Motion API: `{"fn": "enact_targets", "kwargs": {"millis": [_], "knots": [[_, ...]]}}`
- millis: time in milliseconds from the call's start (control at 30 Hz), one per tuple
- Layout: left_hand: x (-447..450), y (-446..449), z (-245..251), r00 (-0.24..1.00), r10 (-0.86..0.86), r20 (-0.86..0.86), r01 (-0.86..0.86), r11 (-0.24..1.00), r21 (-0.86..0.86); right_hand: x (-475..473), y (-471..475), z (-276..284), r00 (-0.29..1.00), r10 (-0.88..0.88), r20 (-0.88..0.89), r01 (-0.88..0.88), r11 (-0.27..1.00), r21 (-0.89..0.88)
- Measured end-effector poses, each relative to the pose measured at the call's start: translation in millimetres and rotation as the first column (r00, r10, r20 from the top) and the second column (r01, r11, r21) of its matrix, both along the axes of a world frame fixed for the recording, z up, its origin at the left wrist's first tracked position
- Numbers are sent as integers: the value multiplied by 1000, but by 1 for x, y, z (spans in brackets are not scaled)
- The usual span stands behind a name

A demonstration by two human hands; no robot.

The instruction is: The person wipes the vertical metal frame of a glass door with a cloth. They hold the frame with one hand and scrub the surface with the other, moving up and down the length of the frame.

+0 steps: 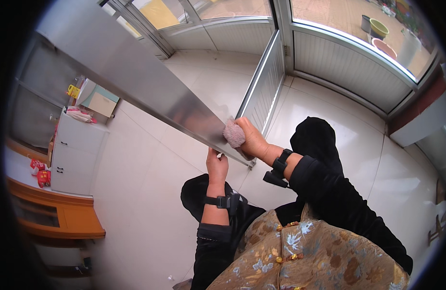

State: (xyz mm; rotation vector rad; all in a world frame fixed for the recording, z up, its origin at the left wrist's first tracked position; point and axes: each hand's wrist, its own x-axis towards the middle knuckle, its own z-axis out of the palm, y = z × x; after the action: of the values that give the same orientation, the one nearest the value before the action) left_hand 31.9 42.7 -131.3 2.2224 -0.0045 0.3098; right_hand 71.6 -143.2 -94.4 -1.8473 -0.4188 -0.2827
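A tall grey metal door (pixel 147 79) slants across the view from the upper left, its lower end close before me. My right hand (pixel 251 139) presses a bunched pinkish fluffy cloth (pixel 234 134) against the door's face near that lower end. On the opposite edge, my left hand (pixel 217 167) grips the door with its fingertips, partly hidden behind it. Below both hands, a small metal fitting (pixel 251 165) sits at the door's bottom corner. Each wrist wears a black strap with a small black device.
A second, white-framed door leaf (pixel 264 83) stands ajar just beyond my right hand. Glazed panels (pixel 350 65) line the far side, with tubs outside. To the left are a white cabinet (pixel 78 152) and an orange wooden cabinet (pixel 81 219). Pale tiles (pixel 147 203) cover the floor.
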Motion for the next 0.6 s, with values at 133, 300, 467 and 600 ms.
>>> {"fn": "enact_targets", "kwargs": {"millis": [133,300,467,600], "knots": [[2,-1,-5,1000,-3,-13,2,996,-91,0,-15,13,996,1,-84,-5,999,-46],[1,1,-10,1000,0,-13,-1,995,-101,22,-18,108,942,-101,320,39,980,193],[3,2,-10,999,-48,-19,47,996,-80,33,3,173,847,-47,529,-92,968,232],[1,0,-5,999,-41,-8,40,996,-80,29,11,139,922,-20,387,-61,979,197]]}}
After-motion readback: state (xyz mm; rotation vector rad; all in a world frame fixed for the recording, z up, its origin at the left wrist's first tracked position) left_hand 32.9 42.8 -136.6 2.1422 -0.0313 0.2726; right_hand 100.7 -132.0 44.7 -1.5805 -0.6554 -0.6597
